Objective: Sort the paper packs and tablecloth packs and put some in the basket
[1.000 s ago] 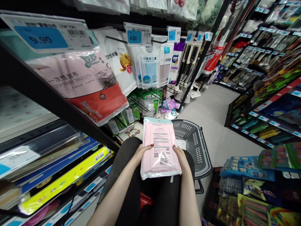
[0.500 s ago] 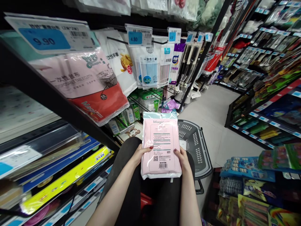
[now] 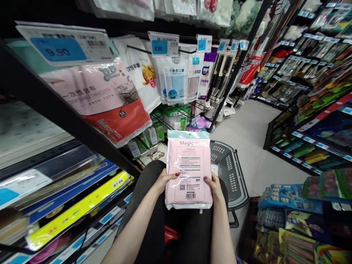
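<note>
A flat pink packet of disposable tablecloth lies above my knees, its printed back with a barcode facing me. My left hand grips its left edge, thumb on the front. On the opposite edge my right hand holds it the same way, thumb pressed on the print. The fingers behind the packet are hidden. Similar pink and red tablecloth packets hang from the rack at the left, under a 9.90 price tag.
A grey shopping basket stands on the floor just beyond my right knee. Packs of gloves and masks hang on hooks ahead. Stocked shelves line the right side, with bagged goods nearer me. A black rack post slants along the left.
The view has shifted slightly, so the hanging packets and tags sit a little lower and farther right. Both hands keep their hold on the tablecloth packet, which has barely moved.
</note>
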`<state>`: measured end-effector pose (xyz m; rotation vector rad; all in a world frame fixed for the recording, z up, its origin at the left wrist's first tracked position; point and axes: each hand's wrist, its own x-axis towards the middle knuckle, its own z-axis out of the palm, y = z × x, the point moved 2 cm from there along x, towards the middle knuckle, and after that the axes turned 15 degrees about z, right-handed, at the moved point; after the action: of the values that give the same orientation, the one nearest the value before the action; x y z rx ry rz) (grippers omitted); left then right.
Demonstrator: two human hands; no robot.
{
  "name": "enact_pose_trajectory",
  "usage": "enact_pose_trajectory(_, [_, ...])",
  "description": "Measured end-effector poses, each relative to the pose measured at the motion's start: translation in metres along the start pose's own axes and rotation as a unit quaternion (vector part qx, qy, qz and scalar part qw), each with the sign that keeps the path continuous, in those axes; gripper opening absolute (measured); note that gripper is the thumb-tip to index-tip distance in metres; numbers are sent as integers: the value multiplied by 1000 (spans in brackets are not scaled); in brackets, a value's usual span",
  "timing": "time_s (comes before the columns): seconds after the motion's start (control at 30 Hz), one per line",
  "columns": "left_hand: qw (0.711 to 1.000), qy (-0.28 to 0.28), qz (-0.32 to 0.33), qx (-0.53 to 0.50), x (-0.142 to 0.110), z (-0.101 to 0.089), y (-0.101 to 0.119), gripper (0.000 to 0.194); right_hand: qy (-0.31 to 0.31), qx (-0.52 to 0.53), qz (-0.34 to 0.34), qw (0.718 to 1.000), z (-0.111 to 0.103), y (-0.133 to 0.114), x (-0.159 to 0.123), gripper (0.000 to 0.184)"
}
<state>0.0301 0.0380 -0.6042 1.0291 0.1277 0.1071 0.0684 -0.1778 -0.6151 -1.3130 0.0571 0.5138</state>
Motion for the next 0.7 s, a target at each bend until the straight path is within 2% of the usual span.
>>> enact_pose_trajectory(0.3, [1000, -5, 6, 5, 1, -1, -1, 67, 7, -13, -6, 1000, -1, 1, 1, 32])
enact_pose_trajectory(0.7, [1000, 4, -6, 14, 0, 3, 3, 69, 11, -15, -1, 1000, 0, -1, -1, 35])
